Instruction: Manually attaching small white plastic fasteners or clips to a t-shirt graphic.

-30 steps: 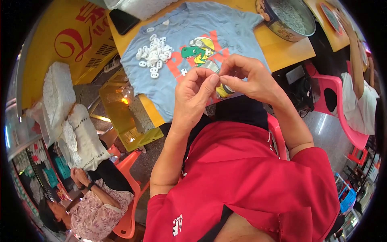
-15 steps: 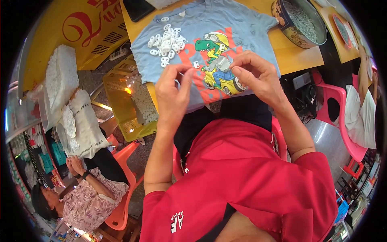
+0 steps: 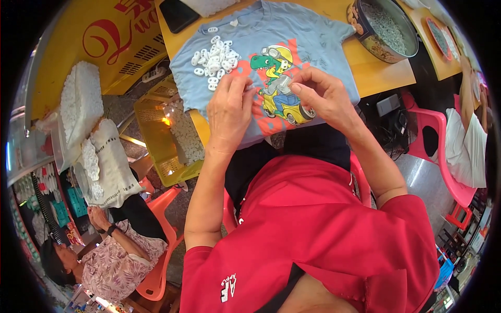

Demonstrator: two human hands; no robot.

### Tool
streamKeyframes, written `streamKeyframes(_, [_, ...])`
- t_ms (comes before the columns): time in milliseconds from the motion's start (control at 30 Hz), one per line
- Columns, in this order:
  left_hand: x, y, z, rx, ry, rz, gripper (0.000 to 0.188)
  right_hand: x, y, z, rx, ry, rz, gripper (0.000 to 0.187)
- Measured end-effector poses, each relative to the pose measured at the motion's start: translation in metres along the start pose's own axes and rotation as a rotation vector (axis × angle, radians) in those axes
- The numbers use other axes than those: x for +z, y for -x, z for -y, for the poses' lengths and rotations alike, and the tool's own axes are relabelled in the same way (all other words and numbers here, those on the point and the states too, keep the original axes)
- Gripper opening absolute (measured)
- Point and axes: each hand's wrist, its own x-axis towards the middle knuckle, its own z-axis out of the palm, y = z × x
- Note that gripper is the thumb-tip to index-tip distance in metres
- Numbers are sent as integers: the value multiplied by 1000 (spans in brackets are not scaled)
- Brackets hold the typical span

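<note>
A light blue T-shirt (image 3: pixel 326 47) with a dinosaur-on-a-scooter print lies spread over the table edge in front of me. On its left part sits a pile of small white plastic pieces (image 3: pixel 215 60), each with two holes. Just below that pile, my left hand (image 3: pixel 228 115) is closed, thumb and forefinger together over the print; whatever they hold is hidden. My right hand (image 3: pixel 323 96) hovers over the right side of the print, its thumb and forefinger pinched. Anything between those fingertips is too small to name.
A round tin (image 3: pixel 355 23) of small metal parts stands at the far right of the yellow table (image 3: pixel 381 73). A black phone (image 3: pixel 177 15) lies at the far left. Below it on the left is a yellow basket (image 3: pixel 151 117) of white pieces. Another person (image 3: pixel 112 255) sits at left.
My left hand has moved slightly up and right, over the spot where a single white piece lay; that piece no longer shows. My right hand has shifted slightly left.
</note>
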Motion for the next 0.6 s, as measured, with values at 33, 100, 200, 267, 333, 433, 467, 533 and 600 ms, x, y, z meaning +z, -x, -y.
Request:
streamKeyframes(33, [0, 0, 2, 0, 63, 6, 19, 1, -1, -2, 6, 17, 7, 16])
streamKeyframes(100, [0, -1, 0, 4, 130, 12, 21, 3, -3, -1, 11, 36, 10, 16])
streamKeyframes(200, [-5, -2, -14, -261, 598, 39, 20, 11, -7, 3, -5, 24, 8, 18])
streamKeyframes(267, [-11, -7, -29, -464, 1070, 8, 20, 16, -11, 11, -59, -9, -11, 18])
streamKeyframes(333, [-14, -10, -38, -478, 1155, -16, 19, 20, -14, 21, -80, -38, -2, 18])
streamKeyframes(433, [-14, -9, -43, -492, 1297, -33, 18, 21, -15, 27, -104, -77, 26, 17])
streamKeyframes(467, [-14, -9, -45, -491, 1354, -25, 18, 22, -16, 28, -109, -87, 42, 17])
streamKeyframes(533, [-16, -8, -49, -511, 1375, -33, 18, 23, -15, 34, -104, -88, 53, 17])
streamKeyframes(600, [-16, -7, -52, -531, 1397, -41, 19, 25, -15, 36, -99, -89, 63, 16])
